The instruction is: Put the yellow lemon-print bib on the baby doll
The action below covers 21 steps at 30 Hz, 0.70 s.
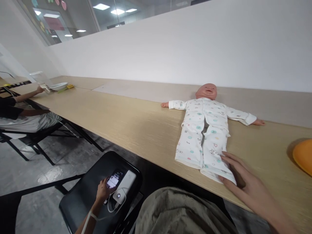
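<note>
A baby doll lies on its back on the table, arms spread wide, in a white printed top and white printed trousers. My right hand rests at the hem of the trouser leg nearest to it, fingers apart, with thumb and fingertips touching the cloth. Down to the left, my left hand grips the lower edge of a smartphone with a lit screen, above a black chair seat. Beside the phone are a white oblong device and a white cable.
The long wooden table runs along a white wall. An orange rounded object sits at the right edge. Far left, a seated person reaches onto the table near a white basin and a yellow item.
</note>
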Motion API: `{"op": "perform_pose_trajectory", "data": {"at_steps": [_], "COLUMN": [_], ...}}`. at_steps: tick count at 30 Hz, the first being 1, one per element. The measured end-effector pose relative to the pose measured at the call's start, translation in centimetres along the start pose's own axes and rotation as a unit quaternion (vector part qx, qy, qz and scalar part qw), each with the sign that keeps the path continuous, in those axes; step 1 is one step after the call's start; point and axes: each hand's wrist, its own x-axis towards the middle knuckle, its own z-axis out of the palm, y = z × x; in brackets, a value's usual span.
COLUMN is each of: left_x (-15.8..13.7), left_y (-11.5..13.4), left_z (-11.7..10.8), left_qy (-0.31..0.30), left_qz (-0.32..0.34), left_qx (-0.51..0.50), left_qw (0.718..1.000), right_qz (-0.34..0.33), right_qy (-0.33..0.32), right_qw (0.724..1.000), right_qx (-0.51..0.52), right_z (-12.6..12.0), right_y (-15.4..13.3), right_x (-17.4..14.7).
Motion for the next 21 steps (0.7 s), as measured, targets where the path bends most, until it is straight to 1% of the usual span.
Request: {"op": "perform_pose_trajectory", "data": {"at_steps": [4,8,11,15,21], "left_x": [0.0,0.1,0.1,-0.3,-0.6], "left_y": [-0.1,-0.2,-0.1,0.4,2.3], "left_z": [0.0,0.0,-0.1,-0.5,-1.5], "left_qy": [0.009,0.016,0.014,-0.008,-0.05], "left_qz": [-0.003,0.009,0.011,0.008,-0.01], "left_qx": [-0.003,0.0,0.006,0.03,0.099], "left_qw": [1.0,1.0,1.0,0.999,0.994], "right_qz": [0.001,0.005,0.007,0.015,0.015], "right_qy": [0.0,0.002,0.002,-0.007,-0.013], "right_qw": [1.0,1.0,1.0,1.0,1.0], "right_qx": [-0.002,-0.002,0.003,0.009,0.003], "right_z": [0.1,0.2,0.2,0.2,0.1], "right_y": [0.1,0.2,0.2,0.1,-0.1], "right_x": [0.0,0.0,0.0,0.0,0.0]}}
